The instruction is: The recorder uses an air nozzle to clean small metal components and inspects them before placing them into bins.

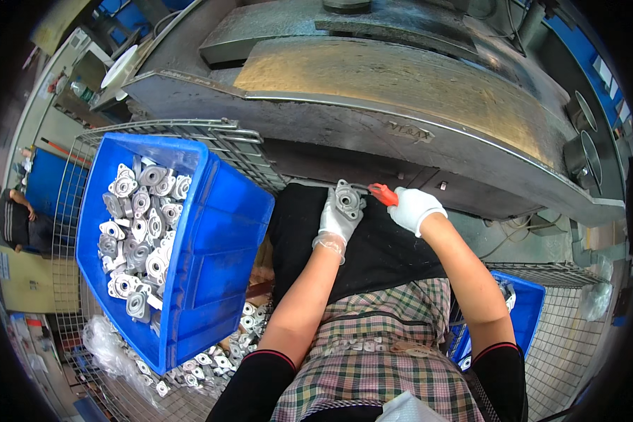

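Observation:
In my gloved left hand (335, 226) is a grey metal flange casting (348, 201) with a round bore and a boss at its middle. The fingers are closed around it, above my dark-covered lap. Just to the right, my gloved right hand (416, 209) grips a red-handled tool (382, 194). A thin metal shaft runs from the red handle toward the casting's upper edge. Whether the shaft touches the casting, and what kind of tool it is, I cannot make out.
A blue bin (221, 246) full of similar castings (139, 228) stands at my left, in a wire cage (67, 246) with loose castings below. Ahead spans a heavy metal machine bed (401, 77). Another blue bin (527, 309) is at right. A person (27, 218) is far left.

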`<state>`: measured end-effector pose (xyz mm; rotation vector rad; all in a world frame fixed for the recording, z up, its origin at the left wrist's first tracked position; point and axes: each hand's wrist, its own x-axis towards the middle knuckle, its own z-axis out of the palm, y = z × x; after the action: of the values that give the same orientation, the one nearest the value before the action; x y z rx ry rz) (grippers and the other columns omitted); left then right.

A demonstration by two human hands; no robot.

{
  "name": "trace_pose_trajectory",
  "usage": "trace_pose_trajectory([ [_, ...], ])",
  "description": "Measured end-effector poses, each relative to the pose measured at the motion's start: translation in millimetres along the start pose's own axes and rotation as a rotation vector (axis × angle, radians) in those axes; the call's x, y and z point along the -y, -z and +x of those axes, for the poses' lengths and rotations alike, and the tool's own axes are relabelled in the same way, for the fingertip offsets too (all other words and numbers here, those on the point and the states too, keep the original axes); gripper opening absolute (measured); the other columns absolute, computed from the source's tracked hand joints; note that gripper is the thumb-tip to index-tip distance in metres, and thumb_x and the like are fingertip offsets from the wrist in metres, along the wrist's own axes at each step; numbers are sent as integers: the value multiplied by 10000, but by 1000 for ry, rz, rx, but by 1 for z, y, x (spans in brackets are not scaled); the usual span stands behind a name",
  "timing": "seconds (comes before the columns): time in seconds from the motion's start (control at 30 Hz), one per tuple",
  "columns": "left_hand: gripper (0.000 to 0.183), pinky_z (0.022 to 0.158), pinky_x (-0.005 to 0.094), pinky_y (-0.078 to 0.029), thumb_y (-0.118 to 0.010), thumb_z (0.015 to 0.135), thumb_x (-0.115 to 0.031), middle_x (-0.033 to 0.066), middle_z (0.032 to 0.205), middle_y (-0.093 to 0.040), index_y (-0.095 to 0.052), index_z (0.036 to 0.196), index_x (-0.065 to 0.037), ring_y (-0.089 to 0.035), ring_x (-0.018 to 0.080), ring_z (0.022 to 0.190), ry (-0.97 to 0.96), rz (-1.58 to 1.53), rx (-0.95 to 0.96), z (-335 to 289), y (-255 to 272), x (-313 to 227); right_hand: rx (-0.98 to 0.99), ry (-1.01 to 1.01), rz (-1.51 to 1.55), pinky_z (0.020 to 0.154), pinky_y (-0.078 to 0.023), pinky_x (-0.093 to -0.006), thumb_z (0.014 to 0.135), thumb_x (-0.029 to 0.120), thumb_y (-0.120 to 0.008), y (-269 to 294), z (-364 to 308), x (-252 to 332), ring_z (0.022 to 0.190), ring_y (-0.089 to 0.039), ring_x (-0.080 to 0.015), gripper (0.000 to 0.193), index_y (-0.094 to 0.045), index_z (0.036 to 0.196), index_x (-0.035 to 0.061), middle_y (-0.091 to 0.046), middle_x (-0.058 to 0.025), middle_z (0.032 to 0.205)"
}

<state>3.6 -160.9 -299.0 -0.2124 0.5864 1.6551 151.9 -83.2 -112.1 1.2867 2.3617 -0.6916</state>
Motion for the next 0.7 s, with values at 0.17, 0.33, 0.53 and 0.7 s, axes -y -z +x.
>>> trace_pose_trajectory([
  [0.17, 574, 1131, 408, -226, -318, 956, -472, 58, 1448, -419, -406, 1401, -121, -329, 244, 1371, 482, -2366, 199, 10, 24, 6, -49, 70, -45, 823, -504, -434, 862, 289, -541, -5, 0, 6, 911, -653, -360, 320, -596, 1063, 46, -675, -192, 961],
  [0.33, 603, 1139, 434, -203, -319, 950, -499, 57, 1471, -394, -391, 1420, -128, -299, 260, 1391, 582, -2938, 163, 6, 14, 5, -42, 70, -41, 831, -503, -435, 861, 288, -544, -5, 2, 9, 924, -650, -364, 322, -596, 1065, 44, -672, -199, 975],
  [0.53, 566, 1111, 448, -243, -292, 968, -496, 53, 1450, -419, -416, 1403, -156, -334, 271, 1368, 545, -2935, 79, -8, -3, -1, -41, 52, -36, 822, -506, -436, 859, 286, -545, -5, 4, 0, 912, -654, -361, 324, -593, 1068, 43, -672, -199, 973],
  [0.7, 532, 1090, 447, -273, -295, 975, -492, 52, 1404, -461, -455, 1362, -163, -386, 265, 1321, 672, -2952, 83, -8, -1, -2, -31, 22, -30, 807, -511, -431, 858, 281, -545, -5, 3, -6, 894, -660, -352, 324, -591, 1074, 44, -677, -192, 942],
])
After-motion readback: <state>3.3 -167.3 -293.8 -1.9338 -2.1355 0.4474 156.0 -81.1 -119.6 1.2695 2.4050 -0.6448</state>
